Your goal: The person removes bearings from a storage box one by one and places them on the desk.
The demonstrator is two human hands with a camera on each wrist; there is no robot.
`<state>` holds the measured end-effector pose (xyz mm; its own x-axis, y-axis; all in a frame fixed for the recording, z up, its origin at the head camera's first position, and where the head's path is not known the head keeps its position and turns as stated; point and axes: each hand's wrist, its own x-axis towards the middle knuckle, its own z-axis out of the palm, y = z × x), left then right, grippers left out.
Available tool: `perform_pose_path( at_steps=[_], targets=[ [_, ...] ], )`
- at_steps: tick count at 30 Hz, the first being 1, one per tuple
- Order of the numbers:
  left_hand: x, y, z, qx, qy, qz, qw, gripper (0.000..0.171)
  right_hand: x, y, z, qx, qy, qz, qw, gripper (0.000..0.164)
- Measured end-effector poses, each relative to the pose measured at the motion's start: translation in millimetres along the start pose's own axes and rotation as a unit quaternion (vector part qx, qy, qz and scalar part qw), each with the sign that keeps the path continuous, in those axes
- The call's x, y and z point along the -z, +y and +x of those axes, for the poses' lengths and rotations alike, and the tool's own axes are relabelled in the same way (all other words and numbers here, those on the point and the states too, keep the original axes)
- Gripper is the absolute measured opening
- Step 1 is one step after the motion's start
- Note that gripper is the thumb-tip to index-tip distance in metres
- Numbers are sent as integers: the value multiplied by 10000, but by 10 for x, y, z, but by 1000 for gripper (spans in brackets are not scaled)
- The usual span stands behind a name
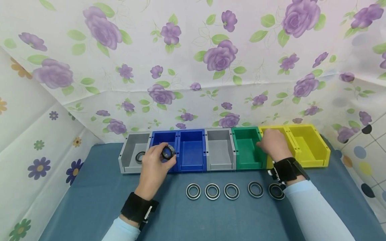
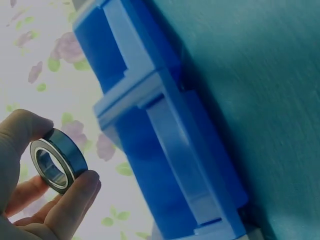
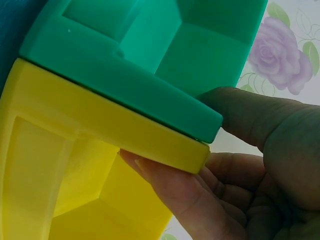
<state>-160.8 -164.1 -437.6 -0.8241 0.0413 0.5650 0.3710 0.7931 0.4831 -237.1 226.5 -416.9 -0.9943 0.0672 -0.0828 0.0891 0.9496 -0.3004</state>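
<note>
My left hand pinches a metal ball bearing between thumb and fingertips, tilted up over the left blue bin. In the left wrist view the bearing's dark ring and bright inner bore show clearly. My right hand grips the adjoining side walls of the green bin and the left yellow bin. Its thumb lies on the green side, its fingers on the yellow side. Another bearing lies in the left grey bin.
Several bearings lie in a row on the blue-covered table before the bins. The row also has a second blue bin, a grey bin and a right yellow bin. A flowered curtain hangs behind.
</note>
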Motion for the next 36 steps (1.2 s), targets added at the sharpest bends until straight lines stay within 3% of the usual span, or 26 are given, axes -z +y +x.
perform_pose_path(
  at_steps=[9,17,27,36],
  targets=[
    [102,135,-49,-196,167,-577,9980,48,11,6,-4,35,-14,-37,10000,28],
    [203,222,-106,-379,186,-740,9964,49,21,-4,-8,-35,-56,17,10000,29],
    [234,186,-294,-272,-179,-419,9986,47,18,-13,-22,7,-54,20,10000,28],
    [175,168,-505,242,-754,-111,9968,49,44,-34,-40,21,-54,5,10000,28]
  ],
)
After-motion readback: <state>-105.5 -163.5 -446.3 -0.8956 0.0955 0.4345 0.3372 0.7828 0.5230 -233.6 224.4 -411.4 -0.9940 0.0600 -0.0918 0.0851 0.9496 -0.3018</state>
